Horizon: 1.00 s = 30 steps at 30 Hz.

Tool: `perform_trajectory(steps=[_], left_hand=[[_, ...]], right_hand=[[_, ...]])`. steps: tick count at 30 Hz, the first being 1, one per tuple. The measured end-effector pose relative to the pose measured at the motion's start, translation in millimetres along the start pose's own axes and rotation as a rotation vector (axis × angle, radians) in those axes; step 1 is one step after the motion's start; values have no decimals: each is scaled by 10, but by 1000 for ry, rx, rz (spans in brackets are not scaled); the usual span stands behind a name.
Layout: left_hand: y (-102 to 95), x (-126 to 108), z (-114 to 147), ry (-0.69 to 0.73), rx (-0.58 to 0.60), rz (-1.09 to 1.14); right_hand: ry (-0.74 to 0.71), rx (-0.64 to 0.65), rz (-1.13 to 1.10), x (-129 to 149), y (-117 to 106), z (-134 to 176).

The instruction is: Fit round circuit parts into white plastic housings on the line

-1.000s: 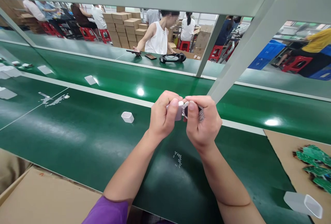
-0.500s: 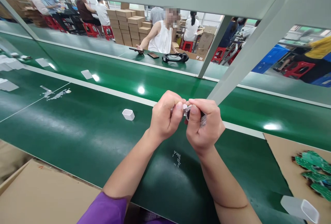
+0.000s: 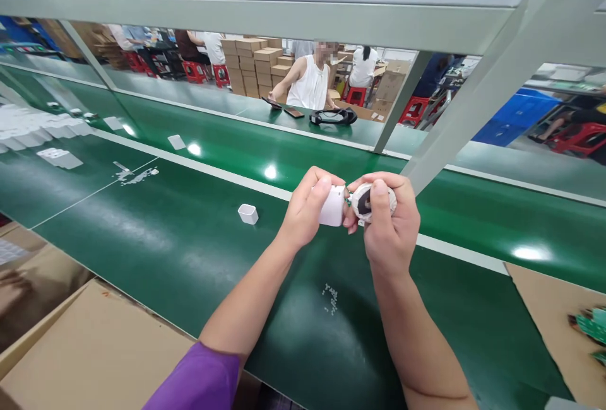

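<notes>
My left hand (image 3: 303, 214) is closed around a white plastic casing (image 3: 333, 208), its thumb lying along the near face. To the right of it, my right hand (image 3: 395, 233) grips a round whitish piece with a dark centre (image 3: 363, 200), the thumb pressed across its front. Both hands are close together above the green bench (image 3: 189, 252). A bit of green shows between the two pieces, partly hidden by fingers, so I cannot tell whether they are joined. An open white plastic cup-shaped shell (image 3: 248, 214) stands on the bench to the left.
Small clear bits (image 3: 331, 299) lie below my hands. White casings (image 3: 42, 125) are massed at far left. Cardboard with green circuit boards (image 3: 589, 325) is at right, and a carton (image 3: 108, 340) at lower left. A slanted metal post (image 3: 454, 113) rises beyond my right hand.
My hands have moved slightly apart and turned, so the white casing and the face of the round piece now show. The camera view has tilted up and shifted left.
</notes>
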<state>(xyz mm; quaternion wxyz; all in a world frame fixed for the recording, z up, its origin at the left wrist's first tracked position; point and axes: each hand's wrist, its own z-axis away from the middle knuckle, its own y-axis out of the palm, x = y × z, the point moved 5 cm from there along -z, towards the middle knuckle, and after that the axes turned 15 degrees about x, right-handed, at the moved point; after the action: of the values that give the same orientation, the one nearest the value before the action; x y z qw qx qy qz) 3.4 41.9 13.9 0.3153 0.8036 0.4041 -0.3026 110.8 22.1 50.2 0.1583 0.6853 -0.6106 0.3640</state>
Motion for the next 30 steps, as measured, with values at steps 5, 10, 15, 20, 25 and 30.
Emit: perform_trajectory(steps=[5, 10, 15, 20, 25, 30], left_hand=[[-51, 114, -19, -64, 6, 121], [-66, 128, -17, -39, -38, 148], [-79, 108, -21, -3, -87, 149], [-98, 173, -15, -49, -99, 120], [-117, 126, 4, -109, -172, -60], [-111, 69, 34, -126, -195, -268]], right_hand=[[38, 52, -66, 8, 2, -2], [69, 59, -73, 2, -7, 13], [78, 69, -77, -22, 1, 26], [121, 78, -33, -73, -2, 43], [130, 45, 134, -79, -51, 27], [114, 18, 290, -86, -73, 29]])
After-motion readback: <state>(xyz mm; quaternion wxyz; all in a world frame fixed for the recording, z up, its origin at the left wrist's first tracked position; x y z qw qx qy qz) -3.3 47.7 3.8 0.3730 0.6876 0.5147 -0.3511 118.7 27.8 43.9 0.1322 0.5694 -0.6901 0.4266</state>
